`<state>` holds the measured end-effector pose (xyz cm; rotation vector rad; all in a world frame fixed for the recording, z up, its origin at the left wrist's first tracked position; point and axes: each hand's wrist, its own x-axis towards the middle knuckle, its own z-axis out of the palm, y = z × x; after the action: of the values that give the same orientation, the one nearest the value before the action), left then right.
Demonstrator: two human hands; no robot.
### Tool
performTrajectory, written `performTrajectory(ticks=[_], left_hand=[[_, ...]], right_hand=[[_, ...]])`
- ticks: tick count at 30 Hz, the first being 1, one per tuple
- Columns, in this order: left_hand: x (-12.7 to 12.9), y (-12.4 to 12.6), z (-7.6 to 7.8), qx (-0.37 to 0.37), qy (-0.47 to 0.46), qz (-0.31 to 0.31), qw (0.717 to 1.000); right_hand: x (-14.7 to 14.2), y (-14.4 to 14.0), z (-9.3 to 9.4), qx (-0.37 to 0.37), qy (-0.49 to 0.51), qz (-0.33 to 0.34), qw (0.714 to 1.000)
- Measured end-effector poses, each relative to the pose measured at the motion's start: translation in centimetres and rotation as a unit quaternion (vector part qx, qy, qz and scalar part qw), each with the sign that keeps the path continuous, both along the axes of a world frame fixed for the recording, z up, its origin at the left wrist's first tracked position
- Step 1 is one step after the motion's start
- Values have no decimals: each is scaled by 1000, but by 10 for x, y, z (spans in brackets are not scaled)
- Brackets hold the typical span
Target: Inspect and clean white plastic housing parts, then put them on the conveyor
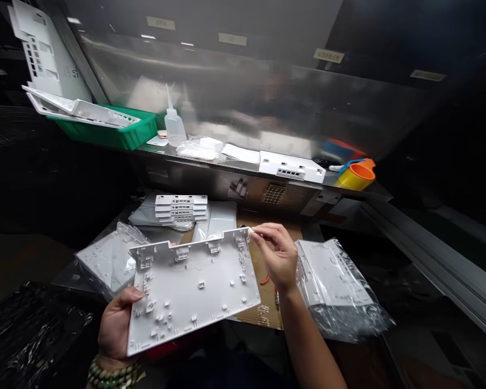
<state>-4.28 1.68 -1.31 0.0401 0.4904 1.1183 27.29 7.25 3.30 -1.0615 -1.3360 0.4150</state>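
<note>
Currently the left hand (115, 324) grips the near-left edge of a white moulded plastic panel (194, 286), thumb on its inner face, holding it tilted up over the table (267, 316) with ribs and clips facing the camera. The right hand (277, 256) is pinched at the panel's far-right corner, thumb and forefinger closed on a small white bit there; possibly a tab or sticker, too small to tell. Judgement: the step in hand is work on that corner of the panel, and the next move calls for a steady left-hand hold while the pinch acts precisely on the corner. Containers: a green bin (113, 129) on the upper shelf holds long white panels (81, 111) that overhang its rim; a clear squeeze bottle (173, 124) stands just beside it, contents not discernible. An orange and yellow cup (357, 175) lies at the shelf's right end, nothing visible inside. Clear plastic bags hold similar parts: one (336, 286) just right of the right wrist, another (109, 259) behind the panel's left side. A stack of white parts (181, 207) sits farther back.
</note>
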Motion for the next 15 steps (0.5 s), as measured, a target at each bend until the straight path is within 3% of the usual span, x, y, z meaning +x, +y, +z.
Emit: performTrajectory(ticks=[4,9,12,15], left_hand=[[10,-2,6,11,68,21,997],[20,-4,17,59,59,-3,996],[25,-6,19,41,81,23,996],[40,-7,24,37,124,60,990]], right_hand=[[-6,5,-7,-21,1,-10,1000],[7,9,-31,-48,-8,1,999],[15,12,-44,-88,-21,-29,995],[7,7,-43,-72,-5,-48,996]])
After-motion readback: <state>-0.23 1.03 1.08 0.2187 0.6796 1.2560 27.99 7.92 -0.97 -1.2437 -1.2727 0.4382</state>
